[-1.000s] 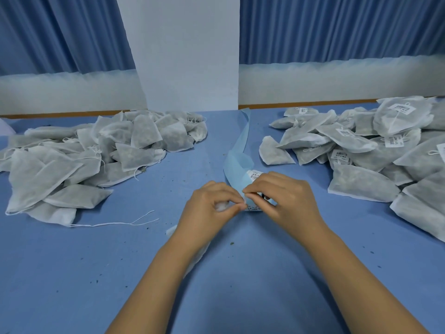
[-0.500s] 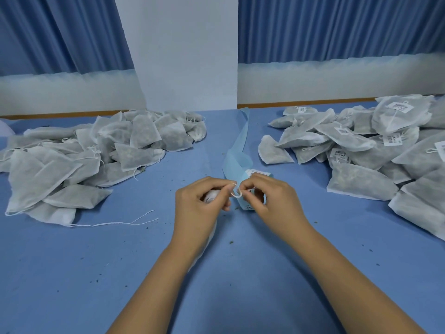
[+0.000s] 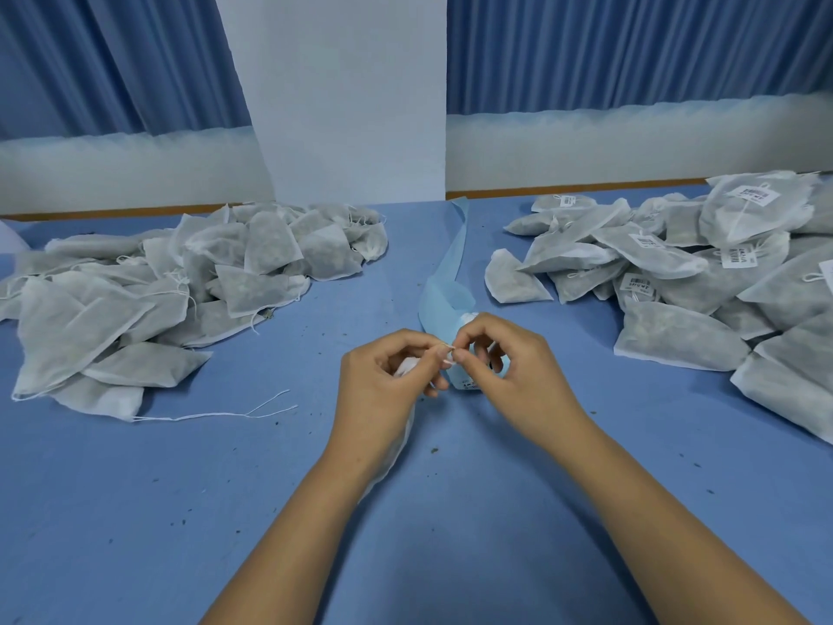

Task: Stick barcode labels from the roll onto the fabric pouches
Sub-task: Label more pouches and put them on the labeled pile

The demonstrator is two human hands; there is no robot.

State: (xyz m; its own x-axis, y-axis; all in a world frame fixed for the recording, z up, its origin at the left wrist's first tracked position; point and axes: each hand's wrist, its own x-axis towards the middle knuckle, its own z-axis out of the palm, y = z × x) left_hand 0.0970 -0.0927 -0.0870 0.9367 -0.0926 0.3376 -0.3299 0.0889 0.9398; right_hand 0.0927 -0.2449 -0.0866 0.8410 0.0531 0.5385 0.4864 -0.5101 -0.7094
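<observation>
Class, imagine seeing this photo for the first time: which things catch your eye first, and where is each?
Two hands meet at the centre, the left hand gripping a white pouch, the right hand meeting it fingertip to fingertip over the blue label strip. Heaps flank them on the blue table: unlabelled pouches on the left, barcoded pouches on the right.

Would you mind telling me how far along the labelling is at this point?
Done: the right pile shows barcode labels. In hand: the left hand holds one pouch while the right hand pinches a thin white loop beside the label strip. Left: the left pile, with no labels showing.
</observation>
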